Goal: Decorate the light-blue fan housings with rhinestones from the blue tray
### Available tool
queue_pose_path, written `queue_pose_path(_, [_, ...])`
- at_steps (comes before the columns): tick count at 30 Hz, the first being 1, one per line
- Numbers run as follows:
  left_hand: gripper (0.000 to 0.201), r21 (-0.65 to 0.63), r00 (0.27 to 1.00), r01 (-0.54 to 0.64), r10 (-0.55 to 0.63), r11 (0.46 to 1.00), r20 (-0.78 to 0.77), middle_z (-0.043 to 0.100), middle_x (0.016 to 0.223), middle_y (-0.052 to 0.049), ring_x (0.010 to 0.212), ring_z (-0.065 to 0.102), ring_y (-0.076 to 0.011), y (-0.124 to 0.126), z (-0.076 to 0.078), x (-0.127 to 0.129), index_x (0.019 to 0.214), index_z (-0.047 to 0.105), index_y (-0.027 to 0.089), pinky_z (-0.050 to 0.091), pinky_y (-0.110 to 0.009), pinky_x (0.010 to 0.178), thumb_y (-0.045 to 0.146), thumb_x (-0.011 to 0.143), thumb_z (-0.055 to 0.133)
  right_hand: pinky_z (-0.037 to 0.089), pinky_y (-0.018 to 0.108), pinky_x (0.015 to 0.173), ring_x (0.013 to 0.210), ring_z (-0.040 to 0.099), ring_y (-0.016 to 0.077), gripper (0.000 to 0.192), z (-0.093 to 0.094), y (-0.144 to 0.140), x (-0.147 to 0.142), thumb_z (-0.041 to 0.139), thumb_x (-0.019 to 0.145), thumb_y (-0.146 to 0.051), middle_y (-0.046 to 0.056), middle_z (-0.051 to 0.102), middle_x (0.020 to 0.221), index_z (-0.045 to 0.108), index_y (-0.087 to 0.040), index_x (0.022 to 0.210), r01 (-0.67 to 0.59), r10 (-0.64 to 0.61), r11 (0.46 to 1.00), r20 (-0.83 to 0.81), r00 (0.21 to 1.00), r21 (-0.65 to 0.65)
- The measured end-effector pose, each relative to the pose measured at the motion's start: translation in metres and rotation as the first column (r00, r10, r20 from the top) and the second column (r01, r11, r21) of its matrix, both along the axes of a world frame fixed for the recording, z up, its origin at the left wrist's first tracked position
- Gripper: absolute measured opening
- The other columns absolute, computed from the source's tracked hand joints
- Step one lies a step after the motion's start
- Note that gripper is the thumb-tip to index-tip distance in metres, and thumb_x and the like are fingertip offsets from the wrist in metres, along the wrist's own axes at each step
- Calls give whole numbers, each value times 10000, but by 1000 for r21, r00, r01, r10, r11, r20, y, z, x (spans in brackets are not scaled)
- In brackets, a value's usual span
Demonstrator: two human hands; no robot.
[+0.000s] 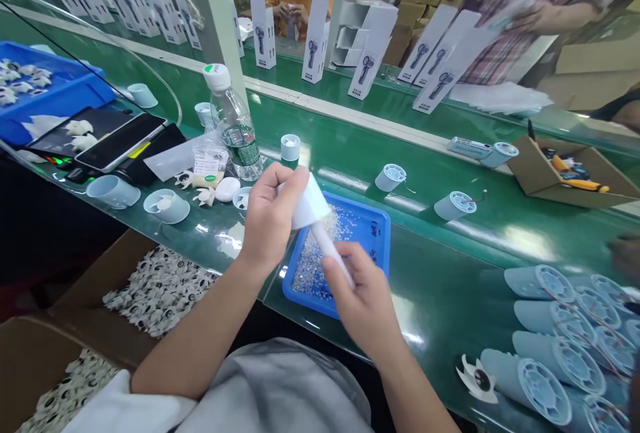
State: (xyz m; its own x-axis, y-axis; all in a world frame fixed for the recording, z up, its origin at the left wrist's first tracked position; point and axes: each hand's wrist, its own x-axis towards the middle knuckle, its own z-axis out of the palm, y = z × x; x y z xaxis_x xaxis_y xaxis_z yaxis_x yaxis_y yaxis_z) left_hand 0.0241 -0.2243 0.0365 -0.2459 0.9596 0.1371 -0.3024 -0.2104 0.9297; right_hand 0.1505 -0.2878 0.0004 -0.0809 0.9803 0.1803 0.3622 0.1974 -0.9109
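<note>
In my left hand is a pale cylindrical fan housing, tilted with its open end toward my right hand. My right hand grips a white rod, whose far end meets the housing's open end; whether it goes inside is hidden. Below both hands lies a blue tray with many tiny clear pieces in it. Left of my left hand stand a clear plastic bottle with a white cap, a white rounded piece and a light-blue housing with a white part inside.
Several light-blue housings with wires crowd the right, beside a white fan blade. A cardboard box of fan blades sits lower left. Upright printed boxes line the conveyor. Two people work opposite. A tool box stands right.
</note>
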Motion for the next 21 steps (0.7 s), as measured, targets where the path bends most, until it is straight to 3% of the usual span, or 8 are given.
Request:
queue_pose_path(4, [426,231,986,-163,166,959,4,318,582,35,519,356,-78,-11,17,15,526,355,175,389,-233,513,291,822,639,276,205,396,400,408,80,166,5,-12,-4,428,952,-269,-71,464,523,569,-196,1000,-164,160,983,53,986,78])
queue_pose_path(9, [200,406,991,-103,127,908,-32,546,803,-11,721,530,-129,-20,9,11,693,538,204,503,-298,712,317,841,610,288,203,419,420,374,77,194,16,-12,1,449,948,-282,-75,424,528,603,-209,1041,-194,195,976,-2,981,101])
queue_pose_path(12, [221,211,971,183,-142,960,-192,583,949,-54,816,593,-162,2,-1,3,889,511,221,502,-295,677,429,855,579,277,200,406,419,342,75,245,19,2,11,438,949,-329,-73,389,518,636,-195,1005,-98,99,995,-45,994,28])
queue_pose_path(14, [304,17,902,358,-342,933,-262,569,893,-46,770,605,-167,31,-5,-1,918,443,231,501,-302,640,505,850,553,289,199,409,424,351,78,271,15,12,20,443,941,-352,-71,394,515,653,-192,1005,-24,24,1000,-17,1000,-17])
queue_pose_path(16, [432,-64,839,338,-331,939,-432,544,906,-31,753,600,-165,69,-9,-2,994,400,244,501,-314,652,512,768,653,314,201,420,432,388,87,275,7,19,30,448,930,-350,-68,427,520,648,-197,1039,69,-67,997,49,997,-42])
queue_pose_path(17, [547,-76,781,291,-283,954,-556,531,921,-30,766,595,-171,89,-12,0,1046,385,246,501,-321,667,489,697,728,321,204,422,429,401,92,273,2,20,35,450,922,-339,-71,439,517,630,-200,1073,120,-116,992,79,990,-47])
queue_pose_path(19, [633,-117,576,216,-223,969,-787,526,942,-40,807,589,-191,129,-22,9,1125,388,229,496,-352,731,470,663,748,316,206,411,404,389,97,257,-7,19,43,464,903,-316,-89,424,491,578,-205,1105,214,-206,975,109,972,-66])
queue_pose_path(21, [526,-202,254,223,-257,954,-932,535,1023,-70,930,580,-231,163,-37,23,1130,472,216,474,-382,831,445,711,693,314,206,402,393,369,97,183,-15,15,48,513,875,-314,-105,388,473,555,-212,1021,286,-278,954,94,956,-86])
